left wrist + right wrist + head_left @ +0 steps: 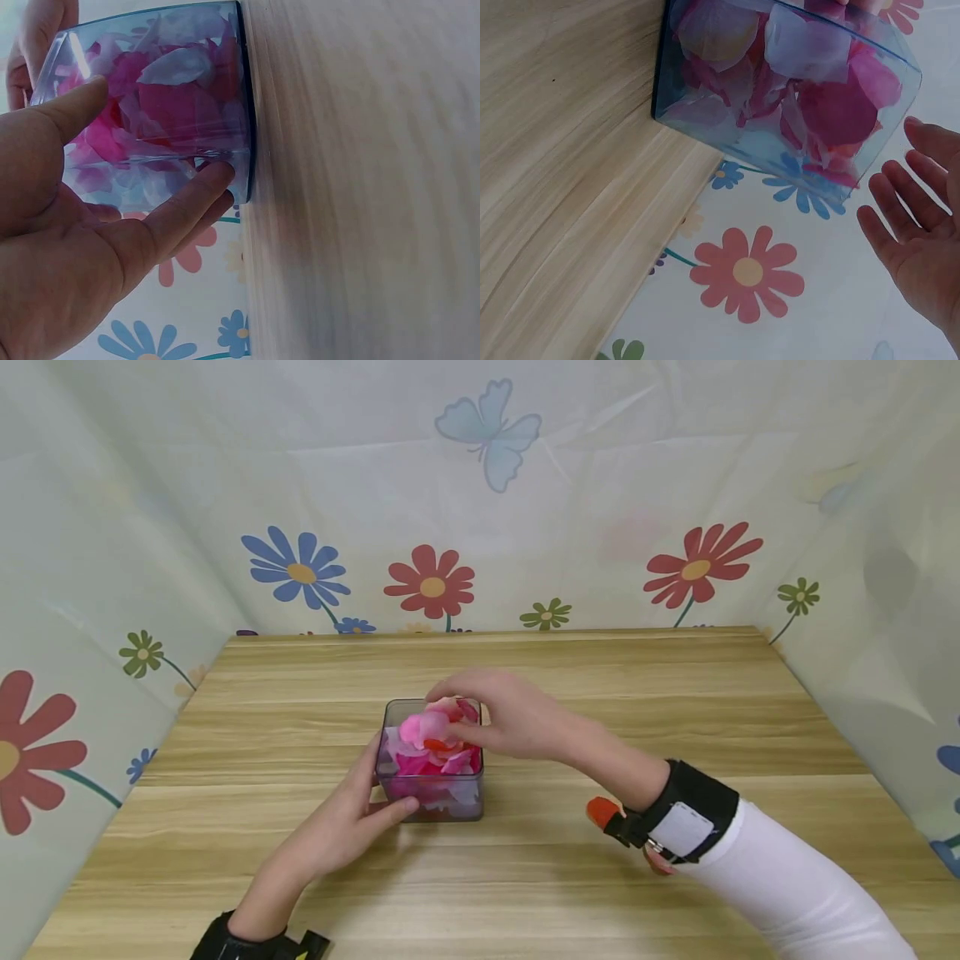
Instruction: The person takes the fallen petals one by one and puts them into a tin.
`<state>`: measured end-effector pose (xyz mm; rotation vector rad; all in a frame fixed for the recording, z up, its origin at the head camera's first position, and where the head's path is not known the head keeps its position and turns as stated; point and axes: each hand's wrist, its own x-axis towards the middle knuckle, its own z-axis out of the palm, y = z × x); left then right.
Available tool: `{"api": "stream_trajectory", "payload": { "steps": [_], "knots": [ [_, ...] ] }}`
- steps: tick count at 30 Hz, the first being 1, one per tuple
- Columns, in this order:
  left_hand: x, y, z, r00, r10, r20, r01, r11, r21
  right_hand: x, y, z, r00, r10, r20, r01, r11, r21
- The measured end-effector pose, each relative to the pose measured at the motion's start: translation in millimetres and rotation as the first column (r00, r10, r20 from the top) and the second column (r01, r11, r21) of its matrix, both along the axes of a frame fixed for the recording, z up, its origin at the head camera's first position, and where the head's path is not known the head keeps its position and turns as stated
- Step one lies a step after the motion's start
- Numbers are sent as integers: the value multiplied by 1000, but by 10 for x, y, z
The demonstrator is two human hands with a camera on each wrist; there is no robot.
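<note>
A clear, grey-tinted plastic box (467,799) stands on the table, filled with loose flower petals (425,728) in pink, white, red and orange. At the box's near left corner my left hand (337,827) steadies it, the thumb on the front wall and the fingers along the left side. The left wrist view shows the thumb and fingers of that hand (82,225) set against the walls. My right hand (517,714) reaches over the right rim, its thumb close to the top petals. Seen in the right wrist view, the fingers (901,199) are spread beside the rim, with nothing between them.
Under the box lies a wood-grain table (600,677). A white curtain (337,460) printed with flowers and a butterfly closes off the back and sides. Black bands (701,810) with small attachments circle both wrists, and a white sleeve (810,877) covers the right forearm.
</note>
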<state>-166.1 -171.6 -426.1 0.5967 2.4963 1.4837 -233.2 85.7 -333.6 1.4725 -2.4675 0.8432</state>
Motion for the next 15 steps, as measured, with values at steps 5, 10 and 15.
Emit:
{"api": "stream_trajectory", "payload": {
  "steps": [5,10,15],
  "knots": [
    [4,0,-4,1000,10,7,-10,1000,-18,-29,139,-31,999,21,-34,-24,996,-82],
    [9,-6,-5,1000,9,2,-9,1000,-27,-15,292,-40,999,-4,-42,0,996,-89],
    [11,-3,-1,1000,11,-7,-11,999,-34,3,439,-79,999,-43,-18,42,998,-40]
  ]
}}
